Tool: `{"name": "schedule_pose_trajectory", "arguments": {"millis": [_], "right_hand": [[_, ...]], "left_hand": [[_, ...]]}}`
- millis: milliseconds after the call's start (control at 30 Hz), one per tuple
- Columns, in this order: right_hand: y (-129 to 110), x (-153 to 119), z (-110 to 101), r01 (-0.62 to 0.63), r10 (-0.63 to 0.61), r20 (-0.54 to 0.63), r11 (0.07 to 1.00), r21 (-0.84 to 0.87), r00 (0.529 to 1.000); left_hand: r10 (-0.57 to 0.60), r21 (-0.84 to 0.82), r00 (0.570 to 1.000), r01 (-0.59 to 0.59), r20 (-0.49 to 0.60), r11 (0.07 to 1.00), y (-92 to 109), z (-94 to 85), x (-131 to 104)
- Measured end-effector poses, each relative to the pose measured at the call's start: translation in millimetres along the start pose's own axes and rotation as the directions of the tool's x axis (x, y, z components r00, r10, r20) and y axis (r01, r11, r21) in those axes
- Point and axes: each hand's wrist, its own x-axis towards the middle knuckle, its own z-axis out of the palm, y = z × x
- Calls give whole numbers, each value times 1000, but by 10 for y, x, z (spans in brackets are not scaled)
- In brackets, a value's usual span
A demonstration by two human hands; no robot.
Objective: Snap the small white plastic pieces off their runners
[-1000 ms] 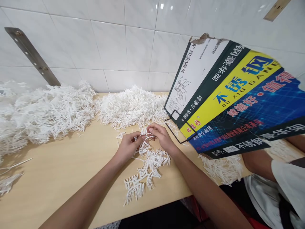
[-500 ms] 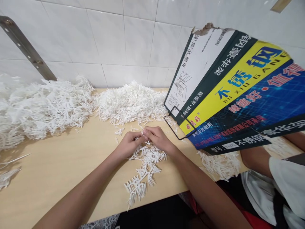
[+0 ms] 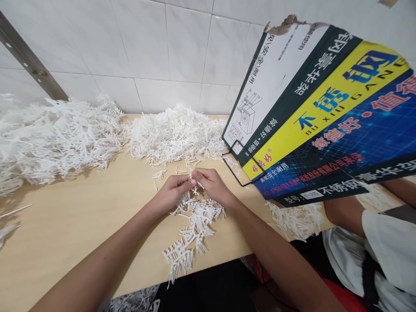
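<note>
My left hand (image 3: 173, 190) and my right hand (image 3: 210, 184) meet above the table, thumbs and fingertips pinched on a small white branched plastic piece (image 3: 194, 189). Beneath and in front of them, a cluster of similar white branched pieces (image 3: 198, 221) trails toward the table's near edge. Beyond my hands lies a heap of white pieces (image 3: 177, 134) against the tiled wall. A few loose bits (image 3: 159, 174) are scattered between the heap and my left hand.
A larger white pile (image 3: 61, 138) spreads at the left on the wooden table (image 3: 81, 216). A printed cardboard panel (image 3: 312, 117) stands at the right in a black wire stand (image 3: 238, 171). Behind it show more white pieces (image 3: 297, 219) and another person's arm (image 3: 344, 214).
The view has shifted slightly. My hands stay together, and more of the small white piece now shows between my fingers.
</note>
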Motion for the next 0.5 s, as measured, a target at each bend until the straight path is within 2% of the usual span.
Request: {"name": "schedule_pose_trajectory", "arguments": {"millis": [133, 267, 400, 433, 500], "right_hand": [[-20, -24, 91, -75, 77, 2, 963, 259, 997], [-40, -75, 173, -198, 184, 82, 795, 573, 979], [-67, -85, 133, -307, 184, 251, 674, 671, 950], [-73, -73, 105, -316, 185, 261, 663, 678, 947], [-84, -42, 46, -285, 206, 197, 676, 680, 959]], "left_hand": [[-46, -127, 999, 48, 23, 991, 26, 21, -25], [-71, -220, 994, 88, 81, 972, 43, -17, -45], [-75, -251, 970, 133, 230, 959, 45, -119, -84], [-63, -249, 964, 130, 259, 960, 44, -139, -94], [-48, -222, 959, 114, 281, 968, 47, -153, -106]]}}
